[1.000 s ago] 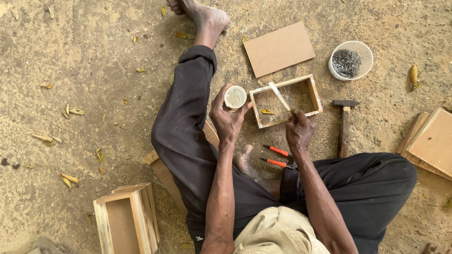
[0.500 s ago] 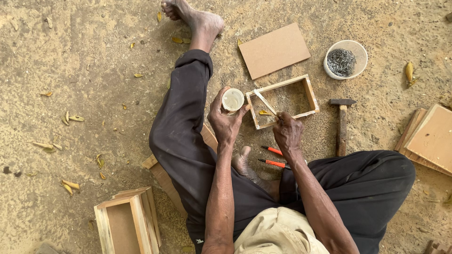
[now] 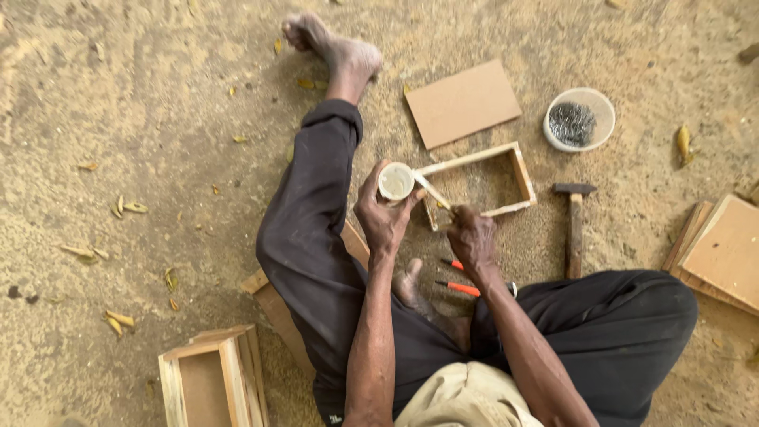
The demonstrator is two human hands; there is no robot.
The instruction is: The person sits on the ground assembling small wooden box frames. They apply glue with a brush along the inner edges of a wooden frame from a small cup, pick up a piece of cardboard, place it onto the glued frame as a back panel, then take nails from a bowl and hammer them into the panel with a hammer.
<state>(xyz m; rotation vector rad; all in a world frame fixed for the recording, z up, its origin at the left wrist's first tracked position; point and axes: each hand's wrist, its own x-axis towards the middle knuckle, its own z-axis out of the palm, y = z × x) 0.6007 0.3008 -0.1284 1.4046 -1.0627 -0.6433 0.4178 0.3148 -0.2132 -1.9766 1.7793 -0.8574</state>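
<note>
Seated on sandy ground, person works over open wooden frame (image 3: 518, 175), long axis left-right, lying just beyond both hands. Left hand (image 3: 385, 215) wraps small white cup (image 3: 395, 182), mouth up, touching frame's left end. Right hand (image 3: 472, 236) (nearer frame) closed around thin stick (image 3: 433, 192), slanting up-left, tip at cup rim. Cup contents unclear; stick's lower end hidden in fist.

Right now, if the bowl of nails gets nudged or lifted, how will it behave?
The bowl looks shallow and wide, so it probably slides rather than tips. The nails piled inside likely make it heavy for its size. They lie loose, so a tilt could spill them onto the sandy ground.
</note>
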